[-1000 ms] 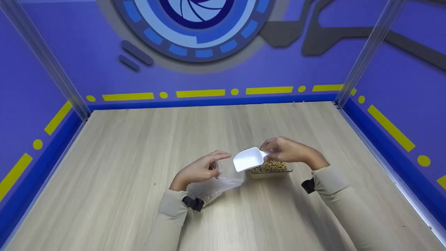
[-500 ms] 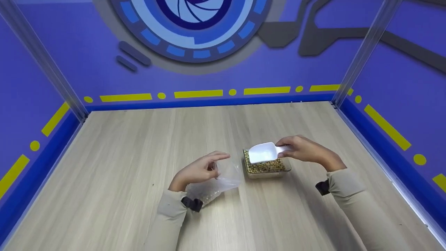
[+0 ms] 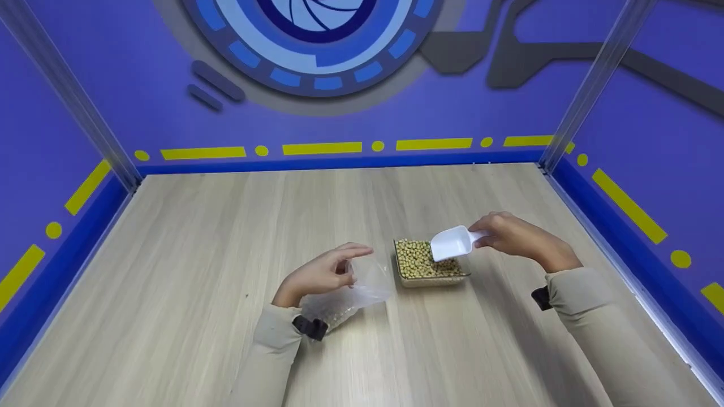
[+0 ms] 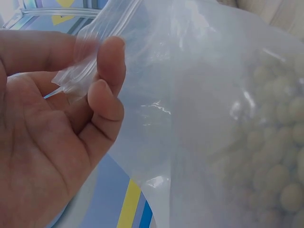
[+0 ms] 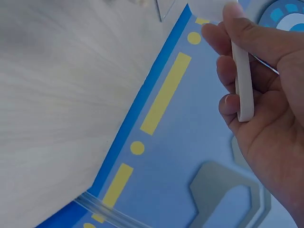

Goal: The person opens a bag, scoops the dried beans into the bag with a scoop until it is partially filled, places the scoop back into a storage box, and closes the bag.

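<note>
Pale table (image 3: 215, 243): left hand (image 3: 317, 276) pinches bag (image 3: 367, 295); right hand (image 3: 519, 237) grips scoop (image 3: 450, 245), which could bump box (image 3: 432, 282), spilling beans (image 3: 413, 259).

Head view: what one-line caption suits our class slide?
The left hand holds a translucent bag while the right hand holds a white scoop over a container of beans.

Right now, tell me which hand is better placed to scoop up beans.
Probably the right hand: it grips the white scoop over the container of beans, while the left hand holds the plastic bag at its edge.
</note>
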{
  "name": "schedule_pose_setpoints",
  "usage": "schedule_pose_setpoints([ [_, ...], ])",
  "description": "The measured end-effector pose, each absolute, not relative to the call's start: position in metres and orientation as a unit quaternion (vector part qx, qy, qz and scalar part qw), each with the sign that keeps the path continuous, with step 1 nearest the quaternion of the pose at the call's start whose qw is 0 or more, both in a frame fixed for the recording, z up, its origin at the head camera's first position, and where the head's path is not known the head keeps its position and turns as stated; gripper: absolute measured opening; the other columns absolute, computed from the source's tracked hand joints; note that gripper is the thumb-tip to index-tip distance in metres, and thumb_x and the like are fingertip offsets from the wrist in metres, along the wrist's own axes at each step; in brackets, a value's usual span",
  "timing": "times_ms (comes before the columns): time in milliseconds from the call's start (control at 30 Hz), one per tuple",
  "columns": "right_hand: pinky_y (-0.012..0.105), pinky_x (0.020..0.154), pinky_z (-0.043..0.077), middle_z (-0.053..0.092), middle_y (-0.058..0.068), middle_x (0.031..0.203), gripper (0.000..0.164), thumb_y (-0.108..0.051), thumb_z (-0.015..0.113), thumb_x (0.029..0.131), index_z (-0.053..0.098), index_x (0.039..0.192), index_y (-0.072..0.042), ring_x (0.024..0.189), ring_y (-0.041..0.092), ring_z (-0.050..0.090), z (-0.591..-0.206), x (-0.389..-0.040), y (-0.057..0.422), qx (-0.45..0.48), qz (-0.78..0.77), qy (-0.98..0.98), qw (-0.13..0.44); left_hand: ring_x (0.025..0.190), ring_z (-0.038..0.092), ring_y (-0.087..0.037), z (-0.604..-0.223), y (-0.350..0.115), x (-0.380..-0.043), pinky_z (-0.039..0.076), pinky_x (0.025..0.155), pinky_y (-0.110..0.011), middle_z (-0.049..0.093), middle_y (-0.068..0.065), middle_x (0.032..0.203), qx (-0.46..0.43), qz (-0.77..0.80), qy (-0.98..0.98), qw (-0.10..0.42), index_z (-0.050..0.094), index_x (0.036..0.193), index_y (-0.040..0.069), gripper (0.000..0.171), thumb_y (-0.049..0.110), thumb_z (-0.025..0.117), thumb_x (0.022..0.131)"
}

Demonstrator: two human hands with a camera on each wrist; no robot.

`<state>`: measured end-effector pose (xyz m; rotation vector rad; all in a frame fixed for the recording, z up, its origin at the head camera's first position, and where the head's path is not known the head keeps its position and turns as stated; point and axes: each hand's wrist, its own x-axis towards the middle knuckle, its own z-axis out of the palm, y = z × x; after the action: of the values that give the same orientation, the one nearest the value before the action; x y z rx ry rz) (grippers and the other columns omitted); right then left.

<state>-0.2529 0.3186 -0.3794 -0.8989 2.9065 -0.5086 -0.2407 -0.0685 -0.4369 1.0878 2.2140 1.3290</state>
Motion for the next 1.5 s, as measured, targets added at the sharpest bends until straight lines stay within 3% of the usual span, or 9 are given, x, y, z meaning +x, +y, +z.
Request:
schedule_pose_setpoints([
  [300, 0.045, 0.079, 0.055, 0.070, 0.019, 0.103, 0.028, -0.003, 0.072, 0.081, 0.068, 0.108, 0.006, 0.093, 0.032, 0.064, -0.372, -0.251, 0.318, -0.271, -0.113, 0.955, 0.032, 0.064, 0.042, -0.005, -0.435, -0.069, -0.243, 0.040, 0.062, -0.018, 0.039, -0.019, 0.147, 0.386, 0.460, 0.782, 0.164, 0.041, 0.144, 0.000, 0.056, -0.006, 0.049, 0.089],
  [600, 0.044, 0.075, 0.055, 0.071, 0.015, 0.097, 0.021, -0.001, 0.074, 0.079, 0.071, 0.099, 0.004, 0.087, 0.028, 0.063, -0.363, -0.250, 0.314, -0.308, -0.074, 0.949, 0.000, 0.065, 0.043, -0.005, -0.433, -0.069, -0.241, 0.040, 0.062, -0.018, 0.038, -0.019, 0.148, 0.384, 0.463, 0.781, 0.165, 0.041, 0.144, 0.001, 0.056, -0.006, 0.049, 0.089],
  [900, 0.038, 0.067, 0.056, 0.070, 0.011, 0.081, 0.015, 0.003, 0.079, 0.071, 0.074, 0.085, 0.001, 0.075, 0.023, 0.062, -0.359, -0.253, 0.308, -0.372, -0.007, 0.924, -0.086, 0.065, 0.042, -0.004, -0.435, -0.068, -0.241, 0.040, 0.062, -0.018, 0.039, -0.014, 0.148, 0.379, 0.460, 0.785, 0.169, 0.040, 0.146, 0.004, 0.057, -0.004, 0.049, 0.090],
  [1100, 0.035, 0.066, 0.056, 0.070, 0.011, 0.078, 0.016, 0.003, 0.081, 0.068, 0.075, 0.082, 0.000, 0.072, 0.022, 0.063, -0.360, -0.252, 0.302, -0.377, 0.043, 0.919, -0.112, 0.066, 0.040, -0.005, -0.434, -0.068, -0.241, 0.038, 0.061, -0.019, 0.040, -0.014, 0.147, 0.375, 0.464, 0.784, 0.170, 0.041, 0.145, 0.004, 0.056, -0.005, 0.048, 0.090],
  [1500, 0.036, 0.069, 0.057, 0.071, 0.012, 0.081, 0.017, 0.002, 0.080, 0.070, 0.076, 0.086, -0.001, 0.074, 0.024, 0.064, -0.363, -0.255, 0.290, -0.354, 0.092, 0.927, -0.090, 0.069, 0.044, -0.006, -0.436, -0.067, -0.242, 0.040, 0.062, -0.018, 0.041, -0.018, 0.145, 0.381, 0.469, 0.780, 0.165, 0.042, 0.143, 0.000, 0.056, -0.007, 0.049, 0.089],
])
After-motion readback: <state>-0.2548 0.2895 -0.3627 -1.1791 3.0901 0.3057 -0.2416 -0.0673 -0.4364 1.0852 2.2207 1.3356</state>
